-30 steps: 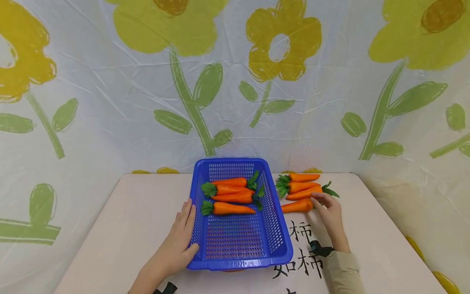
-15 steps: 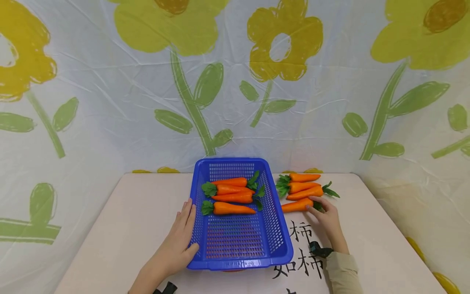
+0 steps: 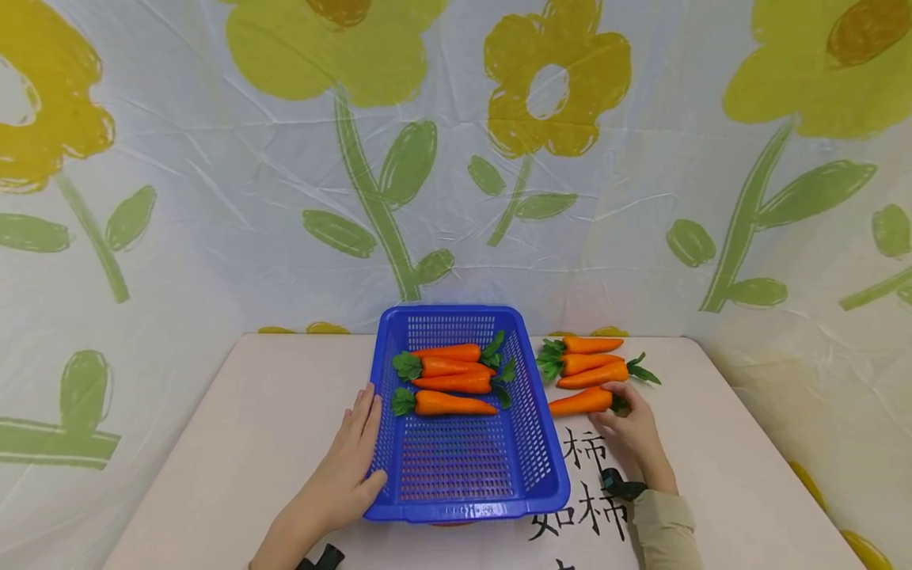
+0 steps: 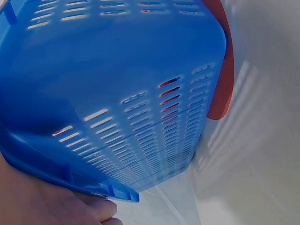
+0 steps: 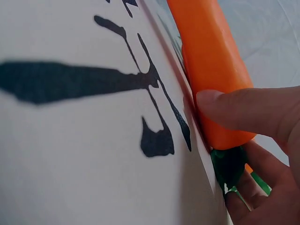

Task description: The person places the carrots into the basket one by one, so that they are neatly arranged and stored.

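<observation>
My right hand (image 3: 639, 423) pinches a carrot (image 3: 580, 402) near its leafy end, just right of the basket. In the right wrist view the thumb (image 5: 239, 110) presses on the orange body of the carrot (image 5: 213, 56), with the other fingers behind its green top. My left hand (image 3: 349, 455) rests with straight fingers along the left rim of a blue plastic basket (image 3: 466, 507). Inside the basket several carrots (image 3: 452, 404) lie crosswise in the far half. From the left wrist view the slotted outer wall (image 4: 112, 61) of the basket shows, with part of the left hand (image 4: 51, 201) at its rim.
Behind the held carrot, further carrots (image 3: 591, 373) lie on the pale table (image 3: 285, 419), to the right of the basket. Black written characters (image 3: 602, 511) mark the cloth near the right forearm. A flower-printed curtain (image 3: 271, 158) hangs behind the table.
The right hand has come down onto the nearest carrot outside the basket and now grips its leafy end; that carrot has shifted slightly. The left hand stays on the basket's rim.
</observation>
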A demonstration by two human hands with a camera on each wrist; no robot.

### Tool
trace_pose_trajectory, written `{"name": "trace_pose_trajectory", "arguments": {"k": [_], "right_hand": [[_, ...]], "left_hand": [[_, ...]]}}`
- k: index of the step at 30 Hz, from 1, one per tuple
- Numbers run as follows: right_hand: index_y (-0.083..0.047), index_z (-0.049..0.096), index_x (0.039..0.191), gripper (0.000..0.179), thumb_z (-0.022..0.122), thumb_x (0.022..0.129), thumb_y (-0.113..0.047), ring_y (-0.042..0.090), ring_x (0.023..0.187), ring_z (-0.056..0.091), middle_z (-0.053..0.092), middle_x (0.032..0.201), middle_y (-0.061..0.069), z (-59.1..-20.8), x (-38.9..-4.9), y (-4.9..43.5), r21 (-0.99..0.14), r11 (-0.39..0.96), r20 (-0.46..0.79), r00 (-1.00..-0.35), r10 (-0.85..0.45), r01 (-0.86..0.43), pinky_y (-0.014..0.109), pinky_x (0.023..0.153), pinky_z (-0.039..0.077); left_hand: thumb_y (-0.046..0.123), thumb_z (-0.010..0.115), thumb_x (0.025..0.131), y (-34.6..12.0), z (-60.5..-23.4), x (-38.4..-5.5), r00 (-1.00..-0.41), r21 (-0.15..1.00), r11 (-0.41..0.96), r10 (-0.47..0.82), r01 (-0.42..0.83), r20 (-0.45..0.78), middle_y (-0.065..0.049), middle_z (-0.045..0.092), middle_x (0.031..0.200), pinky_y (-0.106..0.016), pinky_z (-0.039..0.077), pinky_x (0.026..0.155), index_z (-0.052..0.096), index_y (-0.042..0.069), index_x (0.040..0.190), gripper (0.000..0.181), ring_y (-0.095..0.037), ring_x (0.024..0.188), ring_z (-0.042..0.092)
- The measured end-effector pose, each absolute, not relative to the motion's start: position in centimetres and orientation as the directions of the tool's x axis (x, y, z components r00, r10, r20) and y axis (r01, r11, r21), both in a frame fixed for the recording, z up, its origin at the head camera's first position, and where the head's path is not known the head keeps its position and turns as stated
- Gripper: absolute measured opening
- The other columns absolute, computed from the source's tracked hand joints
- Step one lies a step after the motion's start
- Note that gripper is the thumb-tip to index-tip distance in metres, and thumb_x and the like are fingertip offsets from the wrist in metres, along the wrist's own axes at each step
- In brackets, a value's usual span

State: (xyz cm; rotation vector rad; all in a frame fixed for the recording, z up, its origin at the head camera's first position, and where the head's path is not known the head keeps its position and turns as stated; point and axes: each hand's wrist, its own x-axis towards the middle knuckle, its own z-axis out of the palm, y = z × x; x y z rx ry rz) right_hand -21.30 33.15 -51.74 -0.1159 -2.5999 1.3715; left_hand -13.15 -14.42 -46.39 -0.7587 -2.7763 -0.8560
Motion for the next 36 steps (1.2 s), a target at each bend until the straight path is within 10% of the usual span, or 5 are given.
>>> {"name": "trace_pose_trajectory", "arguments": {"k": [7, 36], "right_hand": [[0.002, 0.049, 0.127, 0.05, 0.072, 0.082, 0.005, 0.035, 0.121, 0.044, 0.05, 0.134, 0.025, -51.6, -21.36, 33.03, -0.833, 0.553, 0.115, -0.978, 0.173, 0.0, 0.051, 0.108, 0.033], [0.0, 0.049, 0.114, 0.047, 0.078, 0.077, 0.002, 0.042, 0.119, 0.046, 0.055, 0.13, 0.029, -51.27, -21.35, 32.96, -0.806, 0.591, 0.092, -0.992, 0.087, -0.023, 0.064, 0.109, 0.027]], "left_hand": [[0.007, 0.059, 0.081, -14.41, -46.43, -13.2, -0.862, 0.495, 0.706, 0.427, 0.507, 0.274, -0.019, -0.004, 0.165, -0.032, -0.01, 0.119, 0.006, -0.005, 0.156, 0.093, -0.029, 0.151, -0.007], [0.008, 0.059, 0.081, -14.38, -46.17, -13.05, -0.867, 0.496, 0.711, 0.423, 0.499, 0.264, -0.019, -0.003, 0.165, -0.033, -0.01, 0.119, 0.007, -0.005, 0.157, 0.093, -0.036, 0.151, -0.002]]}}
